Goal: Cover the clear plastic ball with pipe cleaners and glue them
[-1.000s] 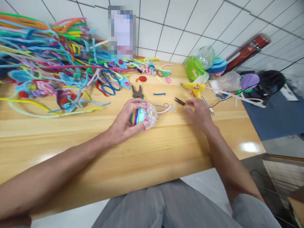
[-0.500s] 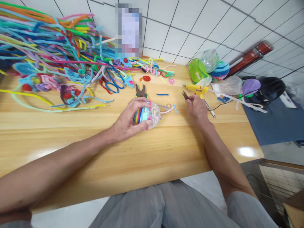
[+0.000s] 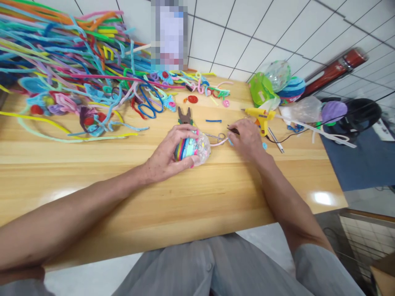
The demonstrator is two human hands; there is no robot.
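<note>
Wood, pale and glossy, makes up the bench [image 3: 197,197]. Its near edge runs under both forearms, and there is bare room on the near side of the fingers. Beyond and left of the fingers sprawls a heap of coloured pipe cleaners [image 3: 77,70], well apart from them. The left hand [image 3: 166,158] cups a clear ball [image 3: 193,147] wound with striped bands, fingers curled over its top, the ball resting on the bench. The right hand [image 3: 248,139] lies just right of it, fingers closed narrowly round small dark cutters [image 3: 232,130] whose tip points left toward the ball. A yellow glue gun [image 3: 261,117] stands just behind the right fingers. Between the hands a pink strand [image 3: 219,142] runs left to right from the ball, its free end by the right fingers, the nearer ones.
</note>
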